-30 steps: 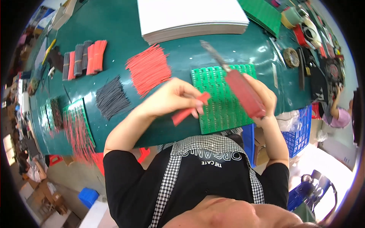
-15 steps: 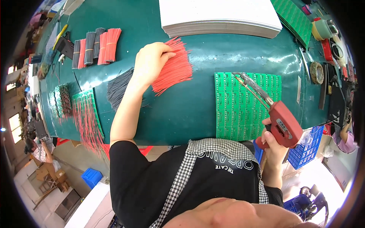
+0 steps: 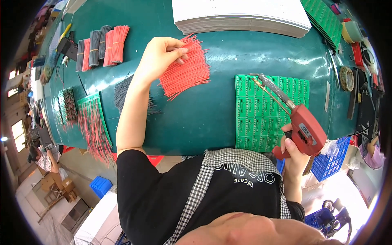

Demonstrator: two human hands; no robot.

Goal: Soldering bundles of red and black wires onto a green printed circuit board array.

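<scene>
My left hand (image 3: 166, 57) is over the upper left part of a loose pile of red wires (image 3: 190, 75). Its thumb and fingers are pinched together; whatever lies between them is too small to make out. A pile of dark grey wires (image 3: 124, 94) lies partly behind my left forearm. In my right hand (image 3: 295, 157) is a red soldering gun (image 3: 309, 130), gripped by its handle. The gun's long metal tip points up and left over a green circuit board panel (image 3: 255, 118), near the panel's top edge. I cannot tell whether the tip touches it.
Tied bundles of red and grey wires (image 3: 94, 48) lie at the far left. Below them is a panel with red wires attached (image 3: 94, 116), beside stacked boards (image 3: 67, 107). A white stack of sheets (image 3: 241, 18) and more green panels (image 3: 324, 20) sit at the back; a tape roll (image 3: 346, 79) is at right.
My left hand has shifted slightly up and left on the red wires, and more of its curled fingers shows. My right hand keeps its grip on the soldering gun. The view has shifted slightly.
</scene>
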